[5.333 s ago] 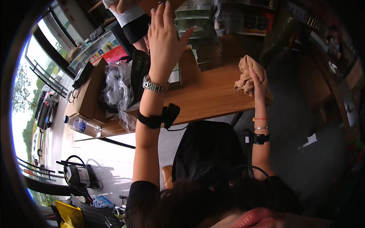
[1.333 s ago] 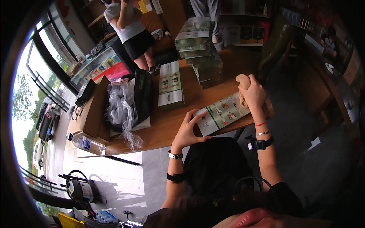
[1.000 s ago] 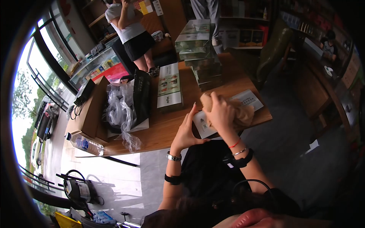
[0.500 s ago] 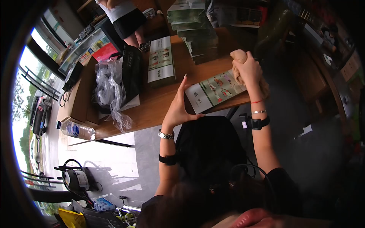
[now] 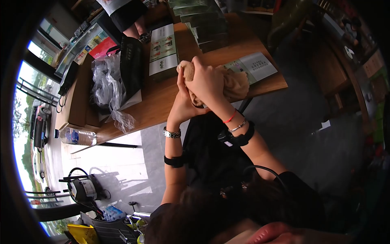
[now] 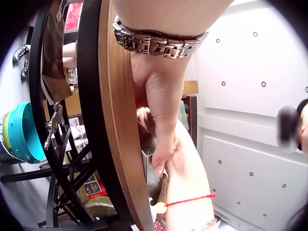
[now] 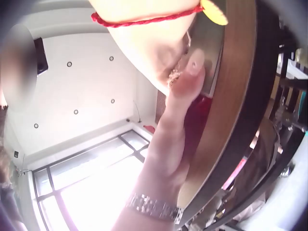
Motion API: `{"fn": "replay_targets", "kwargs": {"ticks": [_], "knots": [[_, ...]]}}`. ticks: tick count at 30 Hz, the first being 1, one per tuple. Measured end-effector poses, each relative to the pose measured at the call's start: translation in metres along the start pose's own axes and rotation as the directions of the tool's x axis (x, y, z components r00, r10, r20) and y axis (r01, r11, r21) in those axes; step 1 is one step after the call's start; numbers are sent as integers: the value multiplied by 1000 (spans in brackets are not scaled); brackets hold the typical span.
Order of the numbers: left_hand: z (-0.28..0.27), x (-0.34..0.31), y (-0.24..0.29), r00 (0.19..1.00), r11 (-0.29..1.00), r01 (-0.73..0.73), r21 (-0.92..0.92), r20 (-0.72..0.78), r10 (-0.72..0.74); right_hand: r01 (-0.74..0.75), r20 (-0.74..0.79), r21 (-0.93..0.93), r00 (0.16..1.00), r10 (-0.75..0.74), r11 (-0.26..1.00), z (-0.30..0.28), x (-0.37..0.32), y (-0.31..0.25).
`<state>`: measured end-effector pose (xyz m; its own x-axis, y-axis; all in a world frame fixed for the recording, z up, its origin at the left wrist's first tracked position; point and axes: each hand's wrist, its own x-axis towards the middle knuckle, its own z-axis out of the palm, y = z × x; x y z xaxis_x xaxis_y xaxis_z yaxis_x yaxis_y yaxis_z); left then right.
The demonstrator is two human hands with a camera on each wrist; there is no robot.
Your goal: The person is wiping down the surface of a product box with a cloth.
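Right hand [image 5: 208,81] bunched around a tan cloth [image 5: 237,84], pressing it onto a flat printed box [image 5: 256,65] that lies at the near edge of the table [image 5: 162,97]. Left hand [image 5: 181,109] braces the box's short end with fairly straight fingers, the two hands touching. The cloth looks soft and light (best gripped as a wad). The box seems light, stiff, glossy and liable to slide, so it is best steadied by its ends.

Right hand [image 5: 206,81] curled, crossed over left hand [image 5: 181,107] (fingers straight).
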<state>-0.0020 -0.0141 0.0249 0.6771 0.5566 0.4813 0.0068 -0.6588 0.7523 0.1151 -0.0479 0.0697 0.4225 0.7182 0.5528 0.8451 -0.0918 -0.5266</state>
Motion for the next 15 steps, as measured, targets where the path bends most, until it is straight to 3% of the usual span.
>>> {"fn": "replay_targets", "kwargs": {"ticks": [2, 9, 13, 15], "knots": [[-2, 0, 0, 999, 1000, 0, 29, 49, -2, 32, 12, 35, 999, -33, 999, -15, 11, 16], [-1, -1, 6, 1000, 999, 4, 55, 25, -5, -365, -123, -280, 931, 344, 888, -76, 69, 145], [-1, 2, 4, 1000, 999, -24, 32, 6, 24, -426, -212, -315, 903, 374, 848, -88, 72, 158], [0, 3, 4, 1000, 999, -13, 39, 15, 13, -408, -219, -498, 913, 344, 765, -71, 66, 142]]}}
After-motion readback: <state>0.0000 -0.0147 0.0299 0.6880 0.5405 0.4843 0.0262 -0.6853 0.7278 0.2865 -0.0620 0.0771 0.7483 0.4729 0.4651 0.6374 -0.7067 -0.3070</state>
